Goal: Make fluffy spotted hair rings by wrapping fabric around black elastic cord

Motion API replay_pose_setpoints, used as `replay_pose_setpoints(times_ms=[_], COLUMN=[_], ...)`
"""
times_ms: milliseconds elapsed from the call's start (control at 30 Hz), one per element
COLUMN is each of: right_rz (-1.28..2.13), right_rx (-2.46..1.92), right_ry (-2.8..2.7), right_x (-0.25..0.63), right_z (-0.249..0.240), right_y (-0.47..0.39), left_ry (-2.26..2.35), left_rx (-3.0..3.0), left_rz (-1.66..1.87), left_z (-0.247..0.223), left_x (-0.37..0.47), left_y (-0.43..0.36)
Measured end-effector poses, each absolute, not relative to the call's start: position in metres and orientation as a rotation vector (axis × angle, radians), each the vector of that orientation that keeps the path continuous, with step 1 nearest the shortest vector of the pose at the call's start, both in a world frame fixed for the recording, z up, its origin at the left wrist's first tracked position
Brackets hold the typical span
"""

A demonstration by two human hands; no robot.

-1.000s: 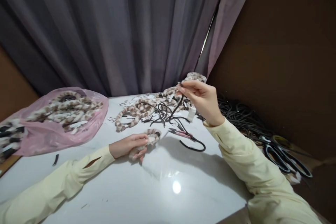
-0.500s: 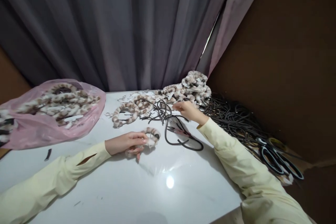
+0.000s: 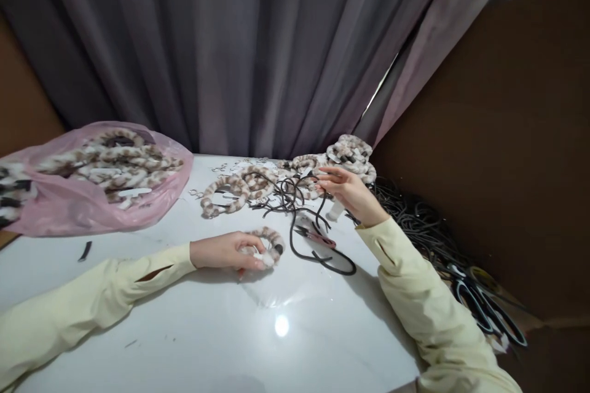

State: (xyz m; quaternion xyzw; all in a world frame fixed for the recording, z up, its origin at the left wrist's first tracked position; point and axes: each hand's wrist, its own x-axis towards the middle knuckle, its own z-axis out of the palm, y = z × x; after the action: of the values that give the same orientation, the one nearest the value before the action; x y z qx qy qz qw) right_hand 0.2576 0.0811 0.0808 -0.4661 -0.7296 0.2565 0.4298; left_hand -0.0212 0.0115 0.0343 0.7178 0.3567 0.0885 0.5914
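Observation:
Pressed near the middle of the white table, my left hand (image 3: 228,252) is closed on a fluffy brown-and-white ring (image 3: 271,238) with a dark band on its right side. Part of that ring is hidden under the fingers. My right hand (image 3: 353,193) is raised over a tangle of black cords (image 3: 288,193), its thumb and fingers pinched on a black cord (image 3: 324,202). Loops of cord trail down from there onto the table. Small scissors with pinkish handles (image 3: 322,239) lie inside a cord loop, below the right hand.
A pink plastic bag (image 3: 161,215) full of fluffy rings lies at left. More fluffy rings (image 3: 225,193) and a heap of them (image 3: 350,150) stand along the back. At right are a mass of black cords (image 3: 410,215) and large scissors (image 3: 474,307). A curtain (image 3: 230,55) hangs behind.
My right hand has lifted and turned, its fingers now more extended at the cords. The small scissors show more clearly. My left hand keeps hold of the fluffy ring, and the view has shifted slightly.

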Motion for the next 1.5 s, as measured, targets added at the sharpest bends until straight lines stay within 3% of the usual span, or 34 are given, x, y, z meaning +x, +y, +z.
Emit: replay_pose_setpoints(times_ms=[67, 133, 300, 433, 633, 733, 1500], right_rz=[1.139, 1.408, 1.579, 1.453, 0.619, 0.502, 0.734], right_rx=[-1.003, -0.899, -0.823, -0.882, -0.897, -0.857, -0.914], right_ry=[-1.699, -1.571, -1.408, -1.526, -2.064, -2.321, -1.892], right_x=[0.254, 0.249, 0.237, 0.221, 0.159, 0.129, 0.1], right_z=[0.096, 0.107, 0.122, 0.117, 0.062, 0.033, 0.012], right_y=[0.067, 0.055, 0.036, 0.026, 0.021, 0.03, 0.044], left_ry=[0.852, 0.851, 0.851, 0.831, 0.718, 0.789, 0.724], left_rx=[1.678, 1.69, 1.699, 1.673, 1.714, 1.716, 1.631], left_rz=[0.21, 0.216, 0.215, 0.253, 0.339, 0.445, 0.515], left_z=[0.034, 0.032, 0.031, 0.031, 0.017, 0.009, 0.001], left_x=[-0.021, -0.021, -0.02, -0.019, -0.016, -0.014, -0.018], left_y=[0.011, 0.012, 0.012, 0.011, 0.006, 0.005, 0.016])
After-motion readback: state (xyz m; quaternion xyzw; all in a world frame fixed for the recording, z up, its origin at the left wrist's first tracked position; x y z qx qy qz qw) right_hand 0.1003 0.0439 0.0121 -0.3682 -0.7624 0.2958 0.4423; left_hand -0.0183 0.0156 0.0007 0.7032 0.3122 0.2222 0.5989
